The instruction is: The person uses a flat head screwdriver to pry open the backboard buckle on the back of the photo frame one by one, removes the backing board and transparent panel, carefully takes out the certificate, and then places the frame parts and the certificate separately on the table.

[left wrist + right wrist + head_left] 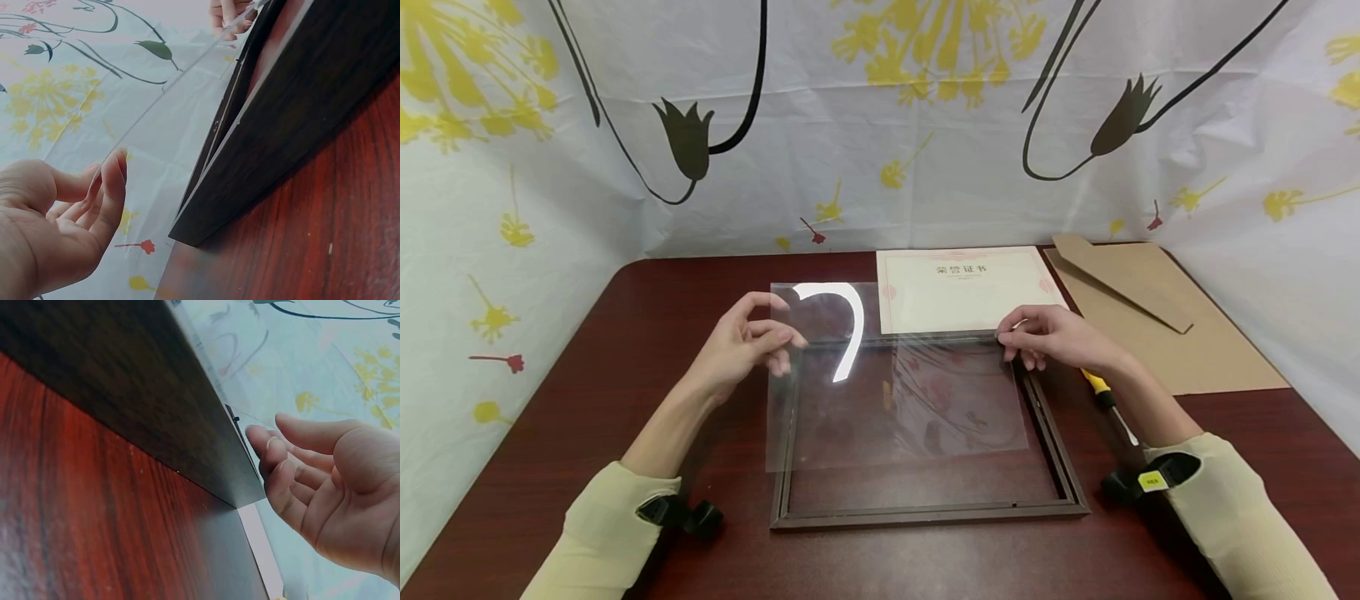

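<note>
A clear plastic sheet slants over a dark brown picture frame that lies on the table, with a bright glare on the sheet's back left part. My left hand pinches the sheet's left edge between thumb and fingers, raised above the frame, as the left wrist view of the hand shows. At the frame's back right corner, my right hand pinches the sheet's right end with thumb and fingertips. In the right wrist view, the frame's side stands close by those fingers.
Behind the frame lies a cream certificate with a printed border. A brown backing board with a folded-out stand is at the back right. Beside my right forearm lies a yellow-and-black handled screwdriver. A patterned white cloth surrounds the dark red table.
</note>
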`<action>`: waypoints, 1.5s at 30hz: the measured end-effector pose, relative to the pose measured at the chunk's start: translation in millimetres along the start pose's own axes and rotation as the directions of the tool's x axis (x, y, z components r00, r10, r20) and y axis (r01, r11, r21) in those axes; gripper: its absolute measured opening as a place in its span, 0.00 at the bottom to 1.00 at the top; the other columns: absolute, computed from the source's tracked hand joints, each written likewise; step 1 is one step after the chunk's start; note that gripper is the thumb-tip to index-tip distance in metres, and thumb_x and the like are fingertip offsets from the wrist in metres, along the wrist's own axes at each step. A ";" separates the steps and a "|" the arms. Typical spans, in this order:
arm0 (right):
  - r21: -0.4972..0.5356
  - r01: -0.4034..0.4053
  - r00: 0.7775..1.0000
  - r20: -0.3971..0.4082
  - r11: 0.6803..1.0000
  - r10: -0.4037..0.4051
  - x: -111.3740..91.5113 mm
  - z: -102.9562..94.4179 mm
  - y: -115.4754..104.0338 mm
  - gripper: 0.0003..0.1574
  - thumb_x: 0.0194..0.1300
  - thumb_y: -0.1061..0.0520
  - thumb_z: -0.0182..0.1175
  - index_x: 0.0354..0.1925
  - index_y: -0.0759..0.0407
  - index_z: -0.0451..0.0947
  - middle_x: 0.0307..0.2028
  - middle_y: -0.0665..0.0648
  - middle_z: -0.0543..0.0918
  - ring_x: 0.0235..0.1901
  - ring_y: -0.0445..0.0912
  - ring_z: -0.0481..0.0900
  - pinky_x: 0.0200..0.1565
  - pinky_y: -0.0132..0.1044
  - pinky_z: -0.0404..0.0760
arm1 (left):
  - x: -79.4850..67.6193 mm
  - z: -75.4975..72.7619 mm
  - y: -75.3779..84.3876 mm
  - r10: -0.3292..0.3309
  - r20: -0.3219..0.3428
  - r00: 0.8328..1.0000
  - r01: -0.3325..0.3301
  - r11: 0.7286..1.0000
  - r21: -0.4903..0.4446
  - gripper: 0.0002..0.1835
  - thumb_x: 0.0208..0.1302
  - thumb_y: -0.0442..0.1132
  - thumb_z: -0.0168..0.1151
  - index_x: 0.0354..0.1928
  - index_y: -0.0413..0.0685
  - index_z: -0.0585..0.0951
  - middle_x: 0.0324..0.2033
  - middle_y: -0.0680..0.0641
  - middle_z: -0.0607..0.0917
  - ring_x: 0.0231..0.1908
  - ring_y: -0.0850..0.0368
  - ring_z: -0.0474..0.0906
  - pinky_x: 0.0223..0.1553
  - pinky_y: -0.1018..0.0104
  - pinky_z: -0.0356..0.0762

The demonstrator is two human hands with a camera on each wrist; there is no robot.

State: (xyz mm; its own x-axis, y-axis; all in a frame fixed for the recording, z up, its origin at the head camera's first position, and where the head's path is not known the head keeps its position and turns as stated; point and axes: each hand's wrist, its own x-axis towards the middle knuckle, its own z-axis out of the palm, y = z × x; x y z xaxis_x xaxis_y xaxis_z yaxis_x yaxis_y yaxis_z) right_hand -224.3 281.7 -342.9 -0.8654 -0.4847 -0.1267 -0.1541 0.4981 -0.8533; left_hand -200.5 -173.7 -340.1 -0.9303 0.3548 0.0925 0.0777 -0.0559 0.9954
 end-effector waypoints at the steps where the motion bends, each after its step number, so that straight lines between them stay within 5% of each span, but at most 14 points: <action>1: -0.006 0.000 1.000 -0.004 1.000 0.000 -0.2 -0.3 0.3 0.14 0.76 0.55 0.59 0.48 0.67 0.78 0.33 0.64 0.84 0.24 0.51 0.78 0.27 0.39 0.80 | 0.1 -0.5 0.1 0.001 -0.009 1.000 -0.001 1.000 -0.001 0.17 0.73 0.25 0.56 0.58 0.38 0.65 0.34 0.37 0.88 0.20 0.55 0.81 0.25 0.65 0.83; 14: -0.041 -0.100 0.993 -0.074 0.994 0.097 -3.9 -4.3 6.7 0.15 0.72 0.55 0.64 0.42 0.67 0.75 0.23 0.58 0.75 0.20 0.46 0.74 0.24 0.38 0.78 | -3.0 -14.7 7.3 0.066 -0.076 0.995 -0.067 0.998 -0.002 0.15 0.73 0.27 0.56 0.57 0.41 0.67 0.32 0.43 0.89 0.20 0.55 0.81 0.26 0.67 0.82; 26: -0.047 -0.176 0.983 -0.056 0.983 0.173 -4.8 -2.4 9.8 0.30 0.70 0.56 0.66 0.55 0.68 0.59 0.23 0.56 0.76 0.19 0.46 0.73 0.21 0.37 0.73 | -7.4 -28.9 21.2 0.187 -0.160 0.969 -0.186 0.982 0.023 0.15 0.72 0.28 0.58 0.57 0.40 0.68 0.32 0.41 0.88 0.20 0.53 0.81 0.26 0.67 0.81; 37: -0.090 -0.161 0.987 -0.020 0.983 0.160 -5.7 -2.5 7.2 0.23 0.71 0.56 0.63 0.50 0.71 0.66 0.21 0.56 0.76 0.18 0.47 0.74 0.23 0.37 0.75 | -3.1 -43.3 40.4 0.305 -0.268 0.914 -0.304 0.952 0.047 0.15 0.71 0.28 0.60 0.56 0.43 0.72 0.31 0.43 0.89 0.18 0.52 0.81 0.24 0.68 0.81; 45: -0.113 -0.155 0.988 0.000 0.981 0.156 -5.2 -2.2 7.2 0.17 0.73 0.57 0.61 0.44 0.69 0.66 0.21 0.57 0.76 0.17 0.47 0.75 0.22 0.37 0.76 | 8.6 -55.6 55.0 0.421 -0.351 0.836 -0.421 0.903 0.083 0.16 0.69 0.26 0.61 0.55 0.42 0.72 0.30 0.41 0.88 0.17 0.52 0.78 0.22 0.71 0.79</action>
State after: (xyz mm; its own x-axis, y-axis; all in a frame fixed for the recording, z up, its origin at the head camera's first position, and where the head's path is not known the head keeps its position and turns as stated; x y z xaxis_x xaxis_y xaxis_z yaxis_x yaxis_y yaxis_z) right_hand -222.0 289.4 -347.3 -0.8789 -0.4008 -0.2586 -0.0704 0.6452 -0.7608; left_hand -224.1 -225.6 -285.9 -0.8710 -0.0546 0.4883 0.4912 -0.1225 0.8624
